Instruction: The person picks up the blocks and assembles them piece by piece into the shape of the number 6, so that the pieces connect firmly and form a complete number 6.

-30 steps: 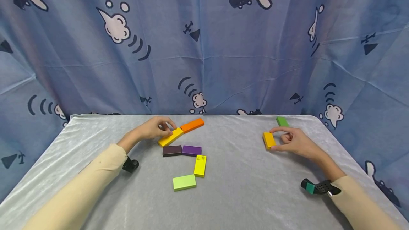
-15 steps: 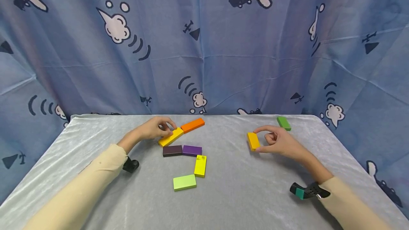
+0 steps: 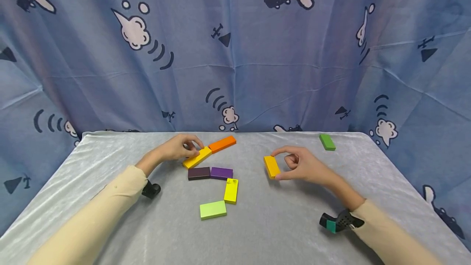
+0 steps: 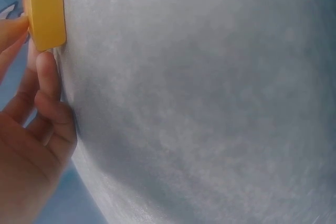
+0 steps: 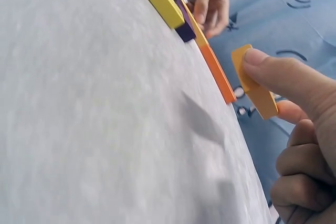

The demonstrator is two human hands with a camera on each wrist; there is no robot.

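Observation:
My left hand (image 3: 176, 149) pinches an amber-yellow block (image 3: 195, 160) lying at a slant on the cloth. At its far end the block meets an orange block (image 3: 223, 144), forming a diagonal line. In the left wrist view the thumb presses one side of the amber-yellow block (image 4: 48, 17). My right hand (image 3: 305, 166) grips a second amber block (image 3: 272, 167) by its two ends, between thumb and index finger; the other fingers are curled in. The right wrist view shows this amber block (image 5: 258, 98) held above the cloth, a shadow beneath it.
Nearer me, a dark brown block (image 3: 198, 174), a purple block (image 3: 221, 174), a bright yellow block (image 3: 231, 191) and a light green block (image 3: 213, 210) form a bent chain. A green block (image 3: 327, 142) lies at the far right. A blue patterned curtain (image 3: 257, 72) hangs behind the table.
My right hand has carried the amber block leftward, away from the green block and toward the middle. The left hand stays on its amber-yellow block.

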